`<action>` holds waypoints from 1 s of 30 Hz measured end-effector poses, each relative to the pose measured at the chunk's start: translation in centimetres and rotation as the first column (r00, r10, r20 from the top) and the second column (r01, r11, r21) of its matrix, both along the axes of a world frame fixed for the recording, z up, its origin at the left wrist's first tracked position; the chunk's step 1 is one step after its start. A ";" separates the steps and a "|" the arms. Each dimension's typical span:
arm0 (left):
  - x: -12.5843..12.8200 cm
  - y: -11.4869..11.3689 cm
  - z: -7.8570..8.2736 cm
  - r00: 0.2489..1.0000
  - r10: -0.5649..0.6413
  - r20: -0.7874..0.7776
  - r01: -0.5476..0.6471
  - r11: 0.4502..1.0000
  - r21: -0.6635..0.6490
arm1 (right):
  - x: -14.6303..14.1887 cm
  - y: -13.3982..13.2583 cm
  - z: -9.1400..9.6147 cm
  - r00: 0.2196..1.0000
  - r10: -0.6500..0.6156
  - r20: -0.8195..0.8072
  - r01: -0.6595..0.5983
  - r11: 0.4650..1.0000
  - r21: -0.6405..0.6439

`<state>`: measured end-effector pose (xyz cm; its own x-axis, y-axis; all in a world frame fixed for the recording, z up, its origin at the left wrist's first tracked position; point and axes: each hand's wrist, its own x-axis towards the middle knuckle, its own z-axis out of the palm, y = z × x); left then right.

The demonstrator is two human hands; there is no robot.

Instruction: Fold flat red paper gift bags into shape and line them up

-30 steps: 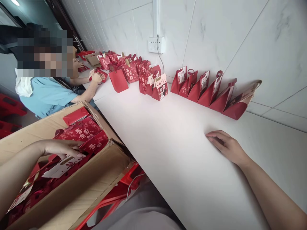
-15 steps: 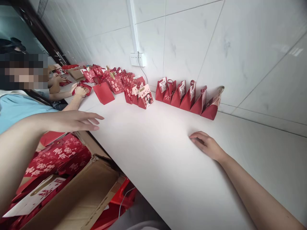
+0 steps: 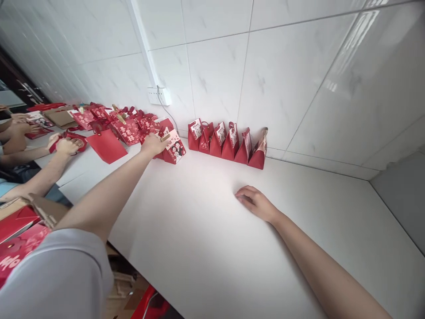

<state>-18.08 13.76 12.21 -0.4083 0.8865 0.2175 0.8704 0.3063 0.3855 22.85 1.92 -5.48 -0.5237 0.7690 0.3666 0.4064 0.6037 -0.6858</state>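
Observation:
My left hand (image 3: 153, 145) is stretched out to the cluster of small red gift boxes near the wall. Its fingers are closed on the top of a red gift box (image 3: 159, 154), partly hidden by the hand. Right beside it stands a gift box with a white printed front and a cartoon couple (image 3: 176, 149). My right hand (image 3: 258, 204) rests on the white table (image 3: 199, 230), loosely curled with a gap between thumb and fingers, and holds nothing.
A row of several upright red gift boxes (image 3: 229, 148) stands along the tiled wall. Left of my hand are more red boxes (image 3: 128, 131). A co-worker's hands (image 3: 64, 145) hold a red item. An open carton (image 3: 43, 208) with red boxes sits at lower left, below a wall socket (image 3: 158, 96).
My left hand has moved from above the carton, across the table, to the gift box cluster and closed there. The view has turned right. My right hand stays on the table.

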 end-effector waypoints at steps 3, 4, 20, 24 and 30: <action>-0.8 1.8 -2.4 0.994 0.038 0.105 -0.059 0.977 0.206 | -0.1 0.4 -0.1 1.000 -0.007 -0.009 0.007 1.000 0.009; -1.0 2.1 -3.3 0.982 0.025 0.188 -0.072 0.967 0.246 | -0.2 0.5 0.0 1.000 -0.010 -0.010 0.010 1.000 0.009; 10.3 -2.9 -14.0 0.496 -0.587 0.640 0.437 0.805 0.401 | -0.5 0.1 0.2 0.953 -0.245 -0.180 0.267 0.958 0.109; 14.1 -5.5 -15.3 0.286 -0.655 0.699 0.737 0.617 0.277 | -0.4 0.2 0.6 0.899 -0.301 -0.317 0.328 0.944 0.034; 15.4 -5.8 -15.1 0.310 -0.742 0.594 0.847 0.500 0.182 | 0.2 1.4 0.6 0.965 -0.123 -0.230 0.056 0.959 -0.278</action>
<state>-2.68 7.94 -2.85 0.5303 0.8431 0.0891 0.3628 -0.3206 0.8750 23.04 3.37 -4.88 -0.3688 0.8957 0.2483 0.2513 0.3533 -0.9012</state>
